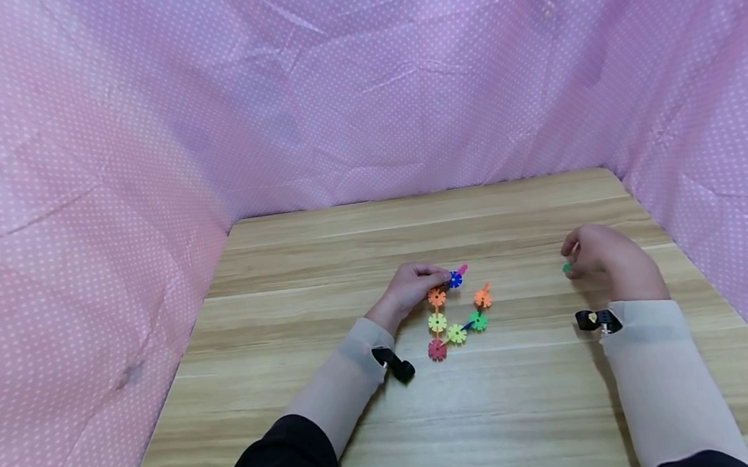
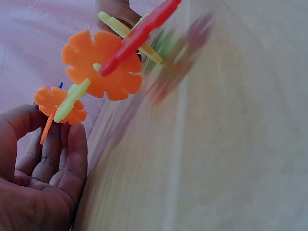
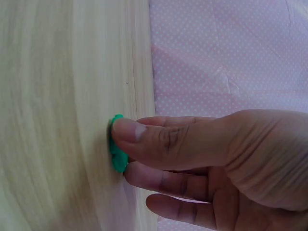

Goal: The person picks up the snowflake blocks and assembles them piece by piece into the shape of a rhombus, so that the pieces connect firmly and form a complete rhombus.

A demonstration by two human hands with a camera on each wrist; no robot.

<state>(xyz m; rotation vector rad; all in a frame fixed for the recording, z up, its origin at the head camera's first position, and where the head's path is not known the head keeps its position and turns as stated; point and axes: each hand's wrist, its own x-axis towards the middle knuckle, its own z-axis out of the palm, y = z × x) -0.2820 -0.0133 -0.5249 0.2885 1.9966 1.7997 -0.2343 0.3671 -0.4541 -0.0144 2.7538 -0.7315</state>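
My left hand (image 1: 413, 285) pinches one end of a chain of flower-shaped plastic discs near the middle of the table. A blue disc (image 1: 455, 279) with a pink disc (image 1: 462, 269) joined to it sits at the fingertips. From there the chain runs through an orange disc (image 1: 436, 297) and a yellow one (image 1: 437, 322) to a red disc (image 1: 437, 350). It then bends up through a second yellow disc (image 1: 457, 334) and a green one (image 1: 478, 321) to orange pieces (image 1: 483, 297). Over at the right, my right hand (image 1: 600, 254) pinches a loose green disc (image 3: 118, 149) between thumb and fingers.
The wooden table (image 1: 280, 385) has a light grain. Pink cloth with white dots (image 1: 363, 82) hangs behind it and along its sides. A black wrist camera (image 1: 392, 364) is on the left wrist, another (image 1: 598, 320) on the right.
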